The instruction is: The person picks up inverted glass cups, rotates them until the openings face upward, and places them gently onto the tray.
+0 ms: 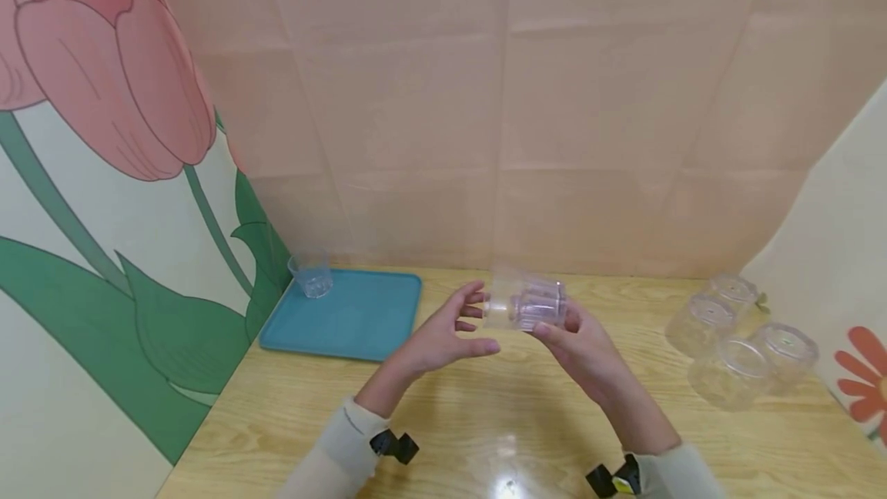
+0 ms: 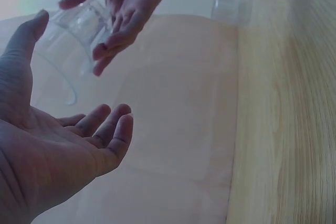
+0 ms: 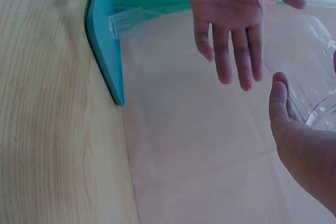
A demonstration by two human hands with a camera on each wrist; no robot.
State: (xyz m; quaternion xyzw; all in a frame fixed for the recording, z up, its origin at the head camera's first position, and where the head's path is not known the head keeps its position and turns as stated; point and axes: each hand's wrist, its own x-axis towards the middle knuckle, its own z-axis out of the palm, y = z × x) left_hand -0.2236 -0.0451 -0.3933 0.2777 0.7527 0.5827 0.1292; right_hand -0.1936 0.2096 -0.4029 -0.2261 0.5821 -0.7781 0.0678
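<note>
My right hand [image 1: 585, 345] grips a clear plastic cup [image 1: 528, 303] by its base end, the cup lying sideways in the air above the table with its mouth towards the left. Close to that mouth is my left hand [image 1: 443, 332], fingers spread and thumb apart, holding nothing. In the left wrist view a gap shows between the left palm [image 2: 58, 156] and the cup [image 2: 68, 51]. The right wrist view shows the right thumb [image 3: 278, 98] along the cup's side [image 3: 299, 51].
A blue tray [image 1: 360, 314] lies at the left back of the wooden table [image 1: 457, 422], with one clear cup [image 1: 313, 276] upright in its far left corner. Several clear cups [image 1: 786, 345] stand upside down at the right. Behind runs a pinkish cloth wall [image 1: 499, 137].
</note>
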